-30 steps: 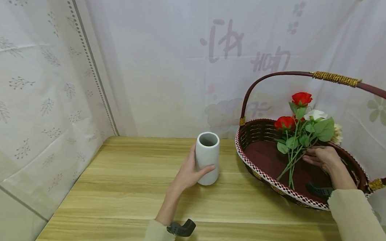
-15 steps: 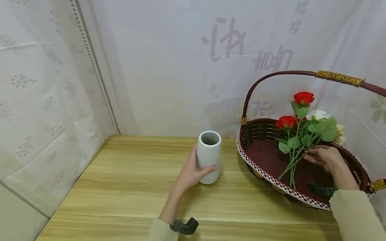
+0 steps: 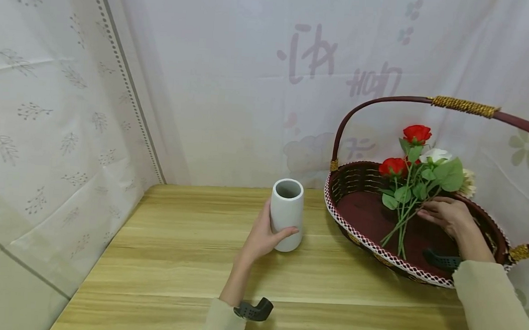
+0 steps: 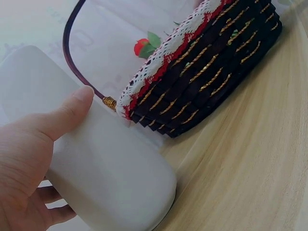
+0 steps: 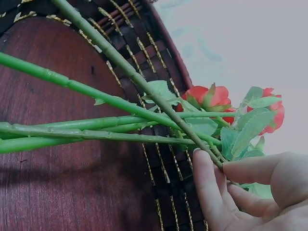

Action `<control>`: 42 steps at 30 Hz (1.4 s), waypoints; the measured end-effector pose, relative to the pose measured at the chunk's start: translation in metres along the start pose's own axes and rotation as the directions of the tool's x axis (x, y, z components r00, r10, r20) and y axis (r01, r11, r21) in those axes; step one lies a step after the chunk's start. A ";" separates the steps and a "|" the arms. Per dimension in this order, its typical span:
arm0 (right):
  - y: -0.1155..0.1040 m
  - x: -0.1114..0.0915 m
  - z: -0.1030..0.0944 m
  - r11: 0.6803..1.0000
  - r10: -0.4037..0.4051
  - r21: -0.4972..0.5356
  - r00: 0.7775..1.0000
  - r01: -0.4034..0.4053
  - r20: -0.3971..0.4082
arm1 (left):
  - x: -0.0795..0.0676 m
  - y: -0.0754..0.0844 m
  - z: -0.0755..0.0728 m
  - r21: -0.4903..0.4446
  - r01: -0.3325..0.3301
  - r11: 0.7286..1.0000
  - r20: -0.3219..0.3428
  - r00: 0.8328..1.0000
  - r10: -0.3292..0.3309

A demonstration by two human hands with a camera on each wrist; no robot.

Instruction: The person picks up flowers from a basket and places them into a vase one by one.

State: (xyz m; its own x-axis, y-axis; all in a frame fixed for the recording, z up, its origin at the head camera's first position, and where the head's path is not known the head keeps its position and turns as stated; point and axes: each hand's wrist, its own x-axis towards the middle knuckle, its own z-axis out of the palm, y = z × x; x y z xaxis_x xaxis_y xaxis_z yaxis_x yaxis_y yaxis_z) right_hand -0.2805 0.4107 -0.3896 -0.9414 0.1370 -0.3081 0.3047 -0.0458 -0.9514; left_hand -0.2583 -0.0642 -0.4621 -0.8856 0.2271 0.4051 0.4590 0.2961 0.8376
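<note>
My left hand [image 3: 260, 237] grips a white cylindrical vase [image 3: 288, 218] from its left side, thumb across the front. The vase stands upright on the wooden table, its mouth facing up. Inside the wicker basket [image 3: 357, 200] lies a bunch of artificial flowers: red roses [image 3: 416, 134], a white flower [image 3: 435, 156] and a pale yellow bloom [image 3: 468, 183]. Their green stems cross toward the front. With thumb and fingertips my right hand [image 3: 452, 219] pinches one brownish-green flower stem [image 5: 126, 67] just below the leaves [image 5: 248, 130].
An arched basket handle [image 3: 465, 106], wound with gold cord, rises over the flowers. White-and-red lace trims the basket's rim. Pale printed cloth [image 3: 215, 82] hangs behind and to the left of the wooden table [image 3: 174, 260].
The whole head view has shifted slightly. Both hands stay in place, the left on the vase and the right at the flower stem.
</note>
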 end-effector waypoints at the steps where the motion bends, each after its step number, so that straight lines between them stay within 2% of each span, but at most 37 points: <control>1: 0.000 0.000 0.000 1.000 0.000 0.009 1.000 0.000 0.000 | 0.000 0.000 0.000 0.000 0.002 1.000 0.001 1.000 -0.002; 7: -0.001 -0.002 -0.001 0.998 -0.017 0.068 1.000 0.017 -0.011 | 0.000 0.000 -0.001 -0.003 0.013 1.000 0.013 1.000 -0.012; 13: -0.003 -0.003 0.002 0.981 -0.091 0.172 0.996 0.090 -0.007 | 0.000 0.002 -0.002 0.001 0.001 1.000 0.013 1.000 -0.001; 21: -0.001 -0.003 0.004 0.956 -0.188 0.221 0.982 0.191 -0.032 | 0.000 0.003 -0.001 -0.012 0.021 1.000 0.020 1.000 -0.021; 30: -0.001 -0.002 0.005 0.931 -0.274 0.239 0.961 0.277 -0.046 | -0.001 0.004 -0.002 -0.016 0.023 1.000 0.021 1.000 -0.023; 37: -0.002 -0.004 0.009 0.885 -0.365 0.297 0.930 0.359 -0.036 | -0.001 0.003 -0.002 -0.021 0.015 1.000 0.018 1.000 -0.014; 42: -0.005 -0.005 0.007 0.867 -0.381 0.324 0.923 0.379 -0.060 | 0.000 0.002 -0.001 -0.023 0.014 1.000 0.022 1.000 -0.013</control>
State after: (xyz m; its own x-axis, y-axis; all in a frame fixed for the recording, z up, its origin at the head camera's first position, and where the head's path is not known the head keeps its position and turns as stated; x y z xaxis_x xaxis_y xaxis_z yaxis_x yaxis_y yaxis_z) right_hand -0.2780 0.4029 -0.3836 -0.9760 0.2032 0.0779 -0.1393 -0.3085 -0.9410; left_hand -0.2575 -0.0644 -0.4606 -0.8899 0.2430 0.3860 0.4451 0.2782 0.8512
